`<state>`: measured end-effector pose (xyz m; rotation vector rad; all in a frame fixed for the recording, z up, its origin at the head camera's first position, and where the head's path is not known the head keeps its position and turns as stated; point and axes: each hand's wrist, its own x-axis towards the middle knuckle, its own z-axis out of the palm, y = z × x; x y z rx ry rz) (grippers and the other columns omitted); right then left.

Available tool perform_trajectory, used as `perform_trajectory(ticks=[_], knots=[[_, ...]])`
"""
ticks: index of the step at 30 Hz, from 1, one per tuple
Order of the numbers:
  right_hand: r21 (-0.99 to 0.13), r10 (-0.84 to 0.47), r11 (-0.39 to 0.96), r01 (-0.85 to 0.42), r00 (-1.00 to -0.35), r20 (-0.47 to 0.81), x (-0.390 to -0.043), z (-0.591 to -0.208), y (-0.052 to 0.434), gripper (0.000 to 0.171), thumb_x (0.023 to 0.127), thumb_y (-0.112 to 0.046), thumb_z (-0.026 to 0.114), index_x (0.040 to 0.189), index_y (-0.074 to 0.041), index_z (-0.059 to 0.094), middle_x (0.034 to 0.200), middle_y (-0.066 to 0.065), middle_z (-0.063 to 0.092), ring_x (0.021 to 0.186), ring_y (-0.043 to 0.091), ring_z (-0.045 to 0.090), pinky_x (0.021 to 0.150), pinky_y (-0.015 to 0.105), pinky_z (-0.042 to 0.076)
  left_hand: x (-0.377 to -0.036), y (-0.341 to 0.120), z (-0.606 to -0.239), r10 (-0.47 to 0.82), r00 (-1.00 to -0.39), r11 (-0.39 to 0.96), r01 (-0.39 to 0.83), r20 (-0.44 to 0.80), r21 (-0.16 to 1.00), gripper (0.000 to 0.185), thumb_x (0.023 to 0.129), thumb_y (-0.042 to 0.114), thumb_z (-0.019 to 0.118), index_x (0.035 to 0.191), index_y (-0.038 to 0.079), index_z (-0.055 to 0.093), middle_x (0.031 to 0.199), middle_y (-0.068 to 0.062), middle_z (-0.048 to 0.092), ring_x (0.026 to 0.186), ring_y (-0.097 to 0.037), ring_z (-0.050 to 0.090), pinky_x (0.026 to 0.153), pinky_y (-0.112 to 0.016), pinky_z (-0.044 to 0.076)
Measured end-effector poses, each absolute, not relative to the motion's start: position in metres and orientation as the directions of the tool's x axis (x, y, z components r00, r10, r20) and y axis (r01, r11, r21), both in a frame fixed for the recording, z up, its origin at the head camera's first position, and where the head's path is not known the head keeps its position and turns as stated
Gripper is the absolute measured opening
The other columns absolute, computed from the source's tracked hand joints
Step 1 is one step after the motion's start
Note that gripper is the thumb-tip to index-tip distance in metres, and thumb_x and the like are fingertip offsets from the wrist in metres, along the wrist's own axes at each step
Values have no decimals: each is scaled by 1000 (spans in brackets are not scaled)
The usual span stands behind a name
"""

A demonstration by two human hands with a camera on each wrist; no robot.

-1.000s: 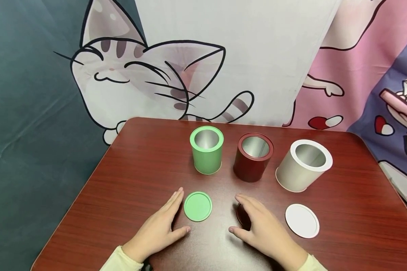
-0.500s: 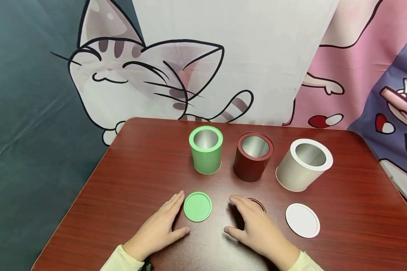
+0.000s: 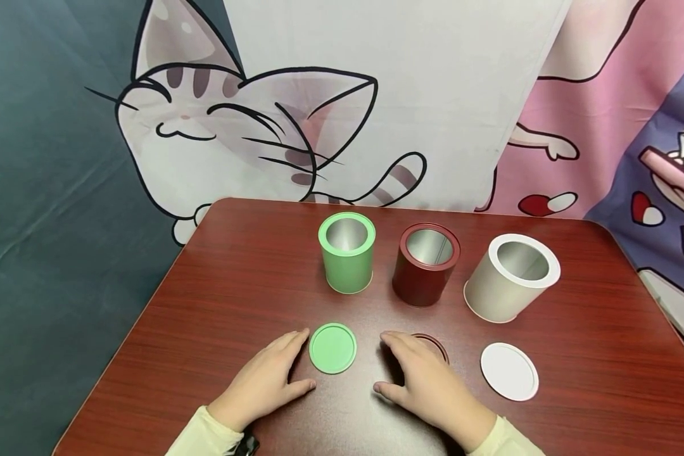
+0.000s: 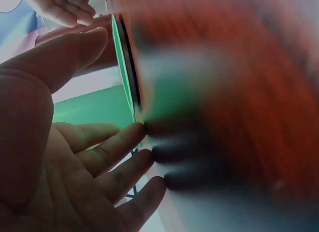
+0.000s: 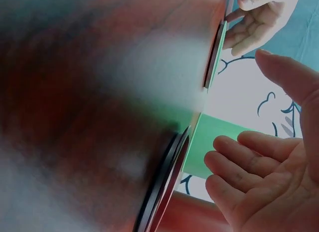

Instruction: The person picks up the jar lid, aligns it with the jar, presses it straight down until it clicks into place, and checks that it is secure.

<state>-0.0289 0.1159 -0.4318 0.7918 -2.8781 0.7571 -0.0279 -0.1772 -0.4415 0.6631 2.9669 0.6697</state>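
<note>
My left hand (image 3: pixel 292 362) lies flat on the table, fingers straight, its fingertips just beside the green lid (image 3: pixel 332 348). My right hand (image 3: pixel 385 362) rests palm down with relaxed fingers and partly covers the dark red lid (image 3: pixel 433 342); only the lid's far rim shows. Neither hand grips anything. In the left wrist view my open palm (image 4: pixel 75 162) faces the green lid's edge (image 4: pixel 124 67). The right wrist view shows my open palm (image 5: pixel 259 182) next to the dark red lid's edge (image 5: pixel 164 187).
Three open tins stand in a row behind the lids: green tin (image 3: pixel 347 252), dark red tin (image 3: pixel 425 255), white tin (image 3: pixel 512 277). A white lid (image 3: pixel 509 371) lies at the right. The wooden table (image 3: pixel 216 297) ends at a cat-print cloth backdrop.
My right hand has slid left and toward me, so the dark red lid's rim now shows beyond its fingers. My left hand has drawn back slightly.
</note>
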Motion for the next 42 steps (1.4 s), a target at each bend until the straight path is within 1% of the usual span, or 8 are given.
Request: perform_trajectory(ticks=[3, 8, 19, 26, 29, 35, 42], knots=[[-449, -465, 750, -486, -870, 166, -29, -431, 114, 70, 74, -35, 87, 130, -1, 62, 131, 8, 63, 124, 27, 59, 105, 46, 46, -31, -177, -442, 419, -906, 826, 410, 66, 387, 79, 78, 32, 84, 140, -5, 52, 134, -16, 60, 125, -32, 57, 103, -49, 46], [-451, -468, 753, -480, -871, 146, -30, -432, 112, 69, 74, -34, 87, 130, -1, 62, 130, 9, 64, 123, 28, 59, 105, 46, 46, -35, -177, -444, 422, -904, 830, 414, 65, 375, 78, 77, 32, 85, 139, -4, 53, 131, -12, 61, 124, -30, 57, 102, -48, 47], [-468, -480, 755, -459, -874, 83, -38, -437, 110, 69, 74, -34, 87, 129, 0, 62, 128, 10, 64, 122, 27, 60, 103, 46, 47, -41, -175, -447, 413, -907, 844, 415, 84, 339, 77, 73, 34, 87, 135, -1, 57, 125, -9, 62, 118, -31, 59, 94, -51, 50], [-482, -498, 748, -456, -866, 47, -42, -438, 104, 67, 75, -33, 87, 128, 1, 62, 127, 12, 64, 120, 29, 61, 102, 46, 48, -43, -173, -447, 410, -908, 853, 416, 88, 316, 76, 72, 37, 88, 133, 1, 60, 120, -7, 63, 114, -30, 60, 88, -51, 52], [-486, -498, 750, -448, -867, 31, -43, -435, 102, 67, 75, -32, 86, 128, 1, 62, 127, 12, 64, 119, 29, 61, 101, 46, 49, -44, -172, -447, 408, -909, 855, 413, 87, 314, 76, 71, 38, 88, 132, 1, 61, 119, -6, 62, 113, -30, 59, 87, -50, 52], [-476, -510, 748, -463, -860, 35, -46, -433, 100, 66, 75, -29, 86, 127, 2, 62, 126, 14, 64, 119, 30, 61, 101, 46, 49, -46, -171, -446, 399, -913, 858, 405, 85, 317, 73, 71, 38, 88, 130, 4, 63, 116, -3, 62, 112, -28, 58, 86, -48, 51], [-455, -525, 748, -483, -850, 39, -50, -435, 96, 65, 75, -31, 86, 127, 1, 62, 125, 11, 65, 119, 27, 61, 102, 45, 48, -47, -170, -444, 393, -916, 859, 398, 85, 322, 71, 69, 37, 89, 128, 7, 65, 112, -1, 61, 110, -27, 58, 83, -48, 51]])
